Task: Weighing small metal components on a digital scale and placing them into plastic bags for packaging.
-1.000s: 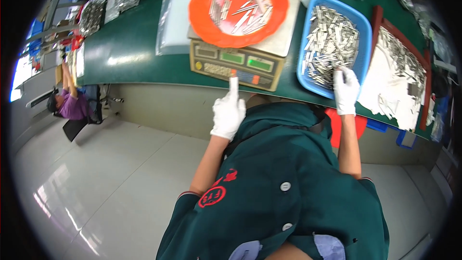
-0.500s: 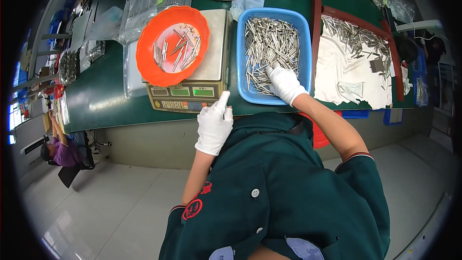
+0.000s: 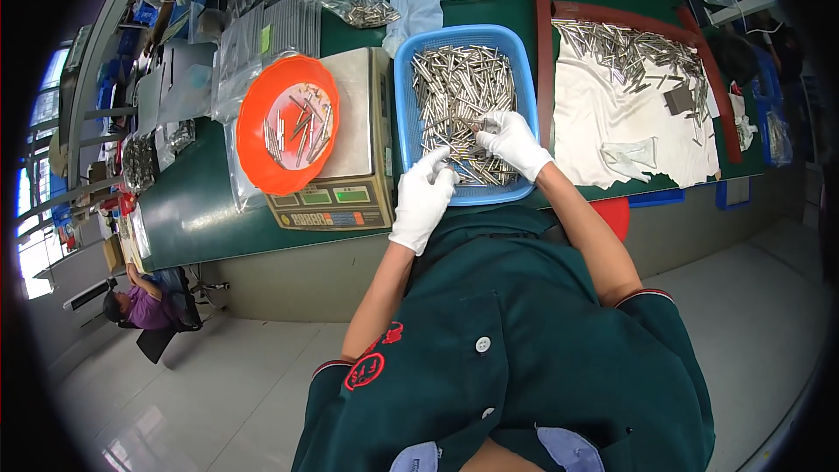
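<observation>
A blue plastic basket (image 3: 403, 114) holds a heap of slim silvery metal pins (image 3: 463, 79). My right hand (image 3: 517, 145), in a white glove, is over the basket's near right part. Its thumb and fingers pinch a metal pin (image 3: 473, 125); whether more than one is held I cannot make out. Also gloved in white, my left hand (image 3: 422, 199) reaches over the basket's near left rim. Its thumb and fingers are apart, and I see nothing between them. To the left, an orange bowl (image 3: 253, 135) with several pins in it sits tilted on a weighing scale (image 3: 354, 157).
At right, a red-brown frame (image 3: 544, 70) borders a white cloth (image 3: 581, 127) with scattered pins, a small dark block (image 3: 677, 100) and a white glove (image 3: 629, 157). Bagged parts (image 3: 358, 4) and a blue cloth (image 3: 419, 0) lie farther back. A person (image 3: 144, 306) sits far left.
My left hand has moved from in front of the scale to the basket's near left rim, fingers now apart. My right hand has lifted slightly from the heap with a pin. The view has shifted.
</observation>
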The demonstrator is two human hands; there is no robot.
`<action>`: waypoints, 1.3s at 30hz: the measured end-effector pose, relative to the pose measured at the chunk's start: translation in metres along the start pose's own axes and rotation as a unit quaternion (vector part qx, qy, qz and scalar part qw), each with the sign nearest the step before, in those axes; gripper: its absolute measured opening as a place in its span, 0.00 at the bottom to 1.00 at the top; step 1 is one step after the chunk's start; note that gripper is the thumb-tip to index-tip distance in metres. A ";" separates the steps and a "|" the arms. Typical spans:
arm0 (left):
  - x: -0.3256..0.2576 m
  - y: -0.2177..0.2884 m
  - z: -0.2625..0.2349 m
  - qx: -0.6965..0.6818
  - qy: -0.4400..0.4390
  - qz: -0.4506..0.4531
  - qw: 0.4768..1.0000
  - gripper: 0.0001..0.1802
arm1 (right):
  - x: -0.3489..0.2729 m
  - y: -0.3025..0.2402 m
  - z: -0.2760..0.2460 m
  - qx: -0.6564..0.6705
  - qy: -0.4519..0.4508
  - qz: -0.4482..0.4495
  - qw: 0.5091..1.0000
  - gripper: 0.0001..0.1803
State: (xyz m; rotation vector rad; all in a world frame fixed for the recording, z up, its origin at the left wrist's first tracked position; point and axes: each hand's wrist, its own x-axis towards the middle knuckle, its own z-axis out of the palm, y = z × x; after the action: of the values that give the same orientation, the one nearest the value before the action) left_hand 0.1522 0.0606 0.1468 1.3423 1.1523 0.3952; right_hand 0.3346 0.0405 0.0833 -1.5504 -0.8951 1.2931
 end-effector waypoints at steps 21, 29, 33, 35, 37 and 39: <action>0.043 -0.014 0.014 0.035 -0.204 -0.020 0.978 0.13 | -0.012 -0.021 0.010 0.157 -0.088 -0.028 0.983 0.07; 0.029 -0.002 0.009 -0.085 -0.243 -0.093 0.962 0.09 | -0.017 -0.025 -0.003 0.187 -0.080 0.018 0.979 0.11; 0.025 -0.002 0.008 -0.192 -0.254 -0.152 0.936 0.10 | -0.015 -0.019 -0.004 0.173 -0.053 -0.008 0.983 0.10; 0.024 0.000 0.008 -0.189 -0.242 -0.160 0.938 0.11 | -0.014 -0.017 -0.003 0.207 0.013 -0.002 0.978 0.10; 0.024 0.001 0.005 -0.150 -0.253 -0.153 0.943 0.11 | -0.013 -0.018 -0.008 0.238 0.044 -0.017 0.970 0.10; 0.022 -0.003 0.005 -0.165 -0.230 -0.137 0.949 0.11 | -0.012 -0.018 -0.012 0.223 0.070 -0.058 0.971 0.10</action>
State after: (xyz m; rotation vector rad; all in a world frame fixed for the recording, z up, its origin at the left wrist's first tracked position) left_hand 0.1651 0.0748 0.1337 0.9008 0.8188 0.0574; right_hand 0.3447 0.0333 0.1044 -1.1982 -0.5482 1.1872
